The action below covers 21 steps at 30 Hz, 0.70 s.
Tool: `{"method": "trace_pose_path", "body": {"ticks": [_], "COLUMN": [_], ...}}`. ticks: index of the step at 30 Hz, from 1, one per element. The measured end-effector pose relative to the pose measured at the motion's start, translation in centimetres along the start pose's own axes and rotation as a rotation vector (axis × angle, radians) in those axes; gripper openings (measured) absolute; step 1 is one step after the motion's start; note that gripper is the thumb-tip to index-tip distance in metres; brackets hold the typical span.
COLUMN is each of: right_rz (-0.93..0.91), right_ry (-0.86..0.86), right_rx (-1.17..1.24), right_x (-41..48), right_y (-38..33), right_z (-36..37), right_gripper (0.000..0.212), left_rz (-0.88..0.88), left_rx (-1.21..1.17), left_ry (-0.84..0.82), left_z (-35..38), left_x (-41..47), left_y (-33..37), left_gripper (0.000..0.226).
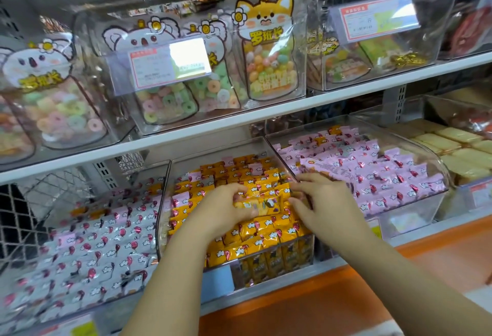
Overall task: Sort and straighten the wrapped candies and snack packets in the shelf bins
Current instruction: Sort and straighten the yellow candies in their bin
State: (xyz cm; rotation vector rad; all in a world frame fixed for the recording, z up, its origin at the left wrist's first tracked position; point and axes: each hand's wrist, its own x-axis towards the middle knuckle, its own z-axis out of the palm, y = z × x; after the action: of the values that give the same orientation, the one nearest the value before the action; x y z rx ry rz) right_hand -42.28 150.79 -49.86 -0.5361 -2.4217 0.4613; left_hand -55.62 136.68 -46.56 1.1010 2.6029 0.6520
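the left hand (226, 209) and right hand (323, 202) each pinch one end of an orange packet (259, 205), holding it level. it lies just above the orange pile in the middle bin (163, 202) on the lower shelf, beside the pink packets (378, 175).

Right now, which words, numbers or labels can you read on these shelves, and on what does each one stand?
"罗班长": on the dog-shaped candy pouch, upper shelf.
"罗班长": on the koala-shaped pouch, far left, slightly blurred.
The middle price tag and the right price tag on the upper bins: too blurred to read.
The yellow packet between the left hand and right hand: print too blurred to read.
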Motion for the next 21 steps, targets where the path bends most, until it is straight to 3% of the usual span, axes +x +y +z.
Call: {"method": "trace_pose_path", "body": {"ticks": [4, 9, 11, 16, 21], "right_rz": [0.025, 0.058, 0.063, 0.067, 0.064], "right_ry": [-0.025, -0.041, -0.037, -0.026, -0.026], "right_rx": [0.083, 0.151, 0.163, 0.178, 0.205], "right_x": [0.3, 0.2, 0.2, 0.3, 0.4], "right_y": [0.7, 1.0, 0.9, 1.1, 1.4], "right_z": [-0.2, -0.3, -0.3, -0.2, -0.1], "right_gripper": [0.03, 0.031, 0.031, 0.031, 0.029], "left_rz": [0.032, 0.056, 0.031, 0.039, 0.046], "left_rx": [-0.033, -0.355, -0.355, -0.205, -0.228], "left_ry": [-0.023, 0.361, 0.431, 0.421, 0.426], "left_z": [-0.7, -0.8, -0.4, 1.0, 0.8], "left_x": [-0.1, 0.9, 1.7, 3.5, 4.6], "left_y": [-0.7, 0.6, 1.4, 2.7, 2.5], "left_gripper": [0.047, 0.049, 0.052, 0.043, 0.052]}}
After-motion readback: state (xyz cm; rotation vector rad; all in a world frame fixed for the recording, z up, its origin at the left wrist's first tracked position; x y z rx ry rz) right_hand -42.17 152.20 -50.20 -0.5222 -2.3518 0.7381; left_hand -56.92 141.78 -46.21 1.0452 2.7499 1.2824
